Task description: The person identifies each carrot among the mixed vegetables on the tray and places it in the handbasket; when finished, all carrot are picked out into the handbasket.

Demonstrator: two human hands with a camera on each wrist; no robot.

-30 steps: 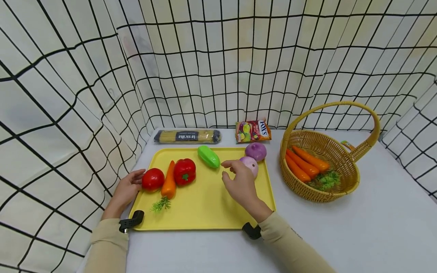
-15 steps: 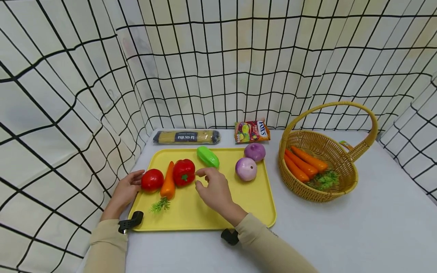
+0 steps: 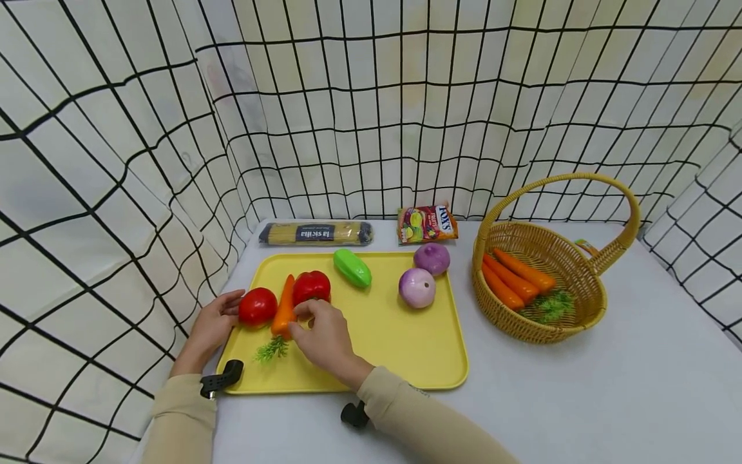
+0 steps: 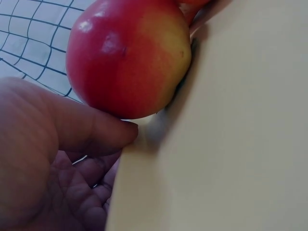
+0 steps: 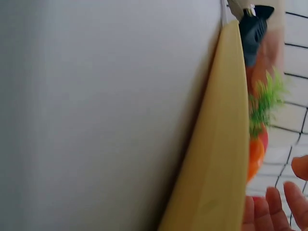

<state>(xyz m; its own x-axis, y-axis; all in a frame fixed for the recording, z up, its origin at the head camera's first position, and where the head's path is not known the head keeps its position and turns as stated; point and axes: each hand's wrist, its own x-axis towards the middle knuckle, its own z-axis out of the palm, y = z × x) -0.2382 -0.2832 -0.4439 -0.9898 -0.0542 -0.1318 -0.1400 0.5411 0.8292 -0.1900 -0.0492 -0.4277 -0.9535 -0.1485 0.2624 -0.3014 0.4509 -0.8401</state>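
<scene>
My left hand holds the left rim of a yellow tray. In the left wrist view, its thumb lies on the rim with the other fingers below, right by a round red fruit with a yellowish side. My right hand hovers over the tray's left half, thumb and forefinger apart. Its thumb tip is right at an orange carrot with a green top, and its forefinger overlaps a red bell pepper. The right wrist view shows those fingers spread apart near the carrot.
A green vegetable and two purple onions lie on the tray. Behind it are a pasta packet and a sweets bag. Right of it stands a wicker basket with carrots. Black netting encloses the table.
My right hand has moved left across the tray, from the onions past the green vegetable to the carrot and bell pepper. The left hand has stayed at the tray's rim.
</scene>
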